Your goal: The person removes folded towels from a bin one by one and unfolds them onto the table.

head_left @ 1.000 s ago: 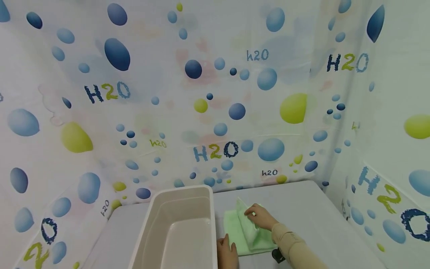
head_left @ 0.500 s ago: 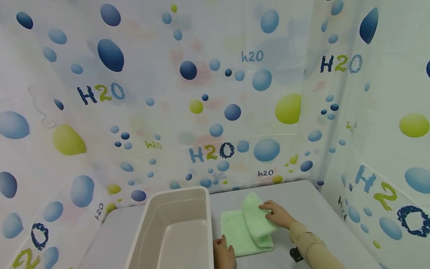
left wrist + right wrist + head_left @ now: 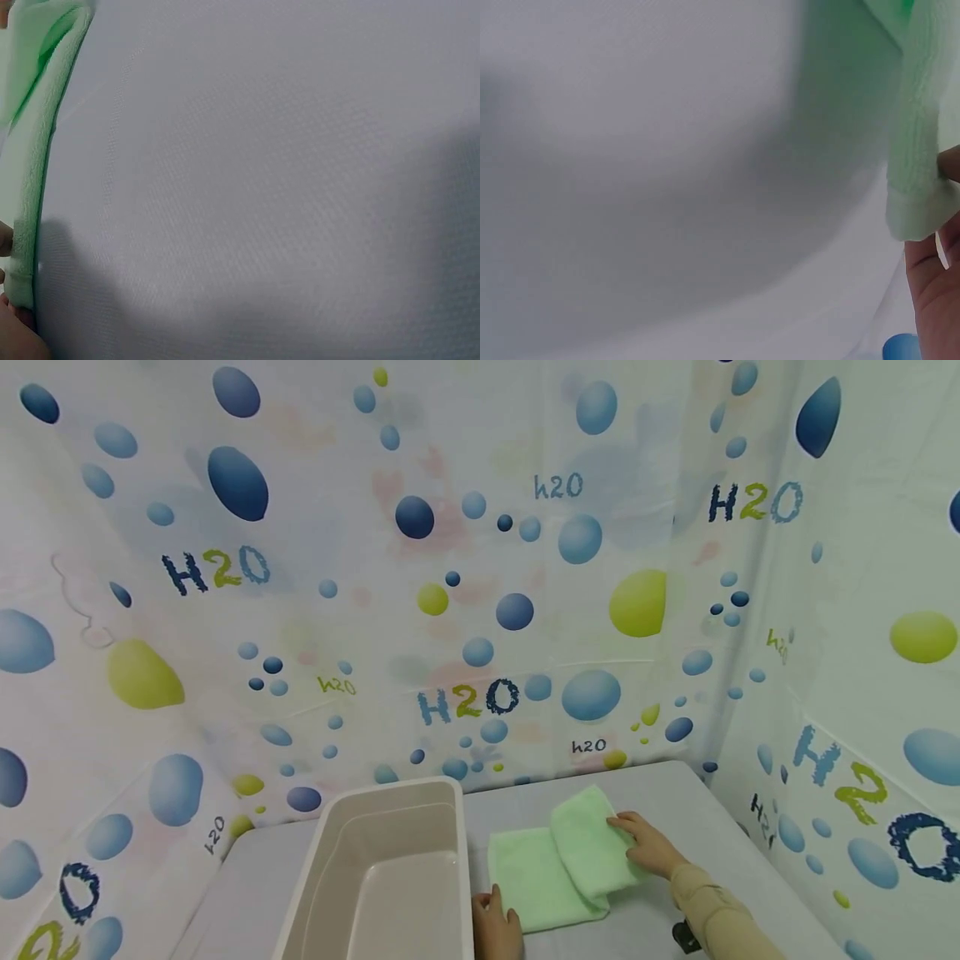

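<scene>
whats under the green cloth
The grey tabletop: the right wrist view shows it beneath the edge of the green cloth that the right hand holds up. Whatever lies under the flat part is covered.

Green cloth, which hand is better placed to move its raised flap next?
Right hand, probably: it pinches the flap, while the left hand is at the near left corner of the cloth.

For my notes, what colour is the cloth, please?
The cloth is light green, clearest in the head view.

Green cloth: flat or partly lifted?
Partly lifted: the right hand holds up one side of the green cloth; the other lies on the table.
</scene>
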Motion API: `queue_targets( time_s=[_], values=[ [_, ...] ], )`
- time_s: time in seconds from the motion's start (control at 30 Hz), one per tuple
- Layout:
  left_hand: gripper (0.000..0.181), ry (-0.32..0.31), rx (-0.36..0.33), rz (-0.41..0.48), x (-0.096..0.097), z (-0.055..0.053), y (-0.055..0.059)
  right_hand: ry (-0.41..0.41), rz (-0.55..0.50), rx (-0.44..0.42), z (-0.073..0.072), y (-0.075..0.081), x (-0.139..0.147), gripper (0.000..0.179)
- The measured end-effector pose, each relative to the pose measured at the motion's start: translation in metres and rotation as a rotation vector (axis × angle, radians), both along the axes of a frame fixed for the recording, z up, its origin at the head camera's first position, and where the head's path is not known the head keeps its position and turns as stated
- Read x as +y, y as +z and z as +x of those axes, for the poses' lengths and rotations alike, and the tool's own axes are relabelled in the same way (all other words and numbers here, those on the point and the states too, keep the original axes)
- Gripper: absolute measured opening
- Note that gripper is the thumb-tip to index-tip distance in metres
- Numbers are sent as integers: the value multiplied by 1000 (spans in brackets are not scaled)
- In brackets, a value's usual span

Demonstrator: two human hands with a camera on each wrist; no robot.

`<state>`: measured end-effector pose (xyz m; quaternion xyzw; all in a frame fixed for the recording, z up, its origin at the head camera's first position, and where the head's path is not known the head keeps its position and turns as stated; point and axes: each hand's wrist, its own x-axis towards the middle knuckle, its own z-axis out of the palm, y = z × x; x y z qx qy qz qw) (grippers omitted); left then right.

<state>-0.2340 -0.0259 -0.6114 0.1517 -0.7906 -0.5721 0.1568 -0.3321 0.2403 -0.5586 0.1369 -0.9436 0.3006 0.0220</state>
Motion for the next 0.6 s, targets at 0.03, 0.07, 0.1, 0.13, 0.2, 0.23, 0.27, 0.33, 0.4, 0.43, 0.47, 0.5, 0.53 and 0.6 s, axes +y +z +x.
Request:
queue_targets(
  time_s=[0.03, 0.07, 0.1, 0.13, 0.2, 0.23, 0.27, 0.33, 0.4, 0.43, 0.47, 0.5, 0.53, 0.6],
  values=[
    [27, -1, -2, 8, 0, 0, 0, -8, 11, 1, 1, -2, 2, 59],
    [26, -2, -4, 16, 0, 1, 0, -17, 22, 5, 2, -3, 5, 59],
    [26, -5, -6, 26, 1, 1, 0, -24, 30, 8, 2, -4, 8, 59],
    [26, -5, -6, 34, 1, 1, 0, -38, 42, 9, 3, -6, 10, 59],
    [26, -12, -15, 33, 2, 2, 0, -62, 69, 11, 5, -8, 16, 59],
    [27, -18, -13, 41, 2, 2, 0, -76, 77, 10, 6, -9, 18, 59],
    [27, -27, -10, 48, 2, 2, 0, -94, 88, 9, 7, -9, 21, 59],
    [27, -34, -6, 52, 2, 2, -1, -124, 106, 0, 8, -11, 27, 60],
    [27, -39, -2, 60, 2, 1, -1, -146, 125, -11, 9, -12, 32, 59],
    [27, -40, 3, 56, 1, 1, -1, -153, 139, -15, 10, -13, 35, 59],
    [27, -38, 5, 44, 1, 0, -2, -161, 152, -16, 10, -14, 38, 59],
    [28, -33, 2, 25, 1, -1, -3, -166, 167, -17, 11, -14, 40, 58],
    [28, -28, -2, 11, 1, -2, -4, -169, 176, -17, 12, -15, 43, 58],
    [29, -21, -5, -22, 0, -5, -3, -181, 208, 1, 13, -16, 47, 56]
  ],
)
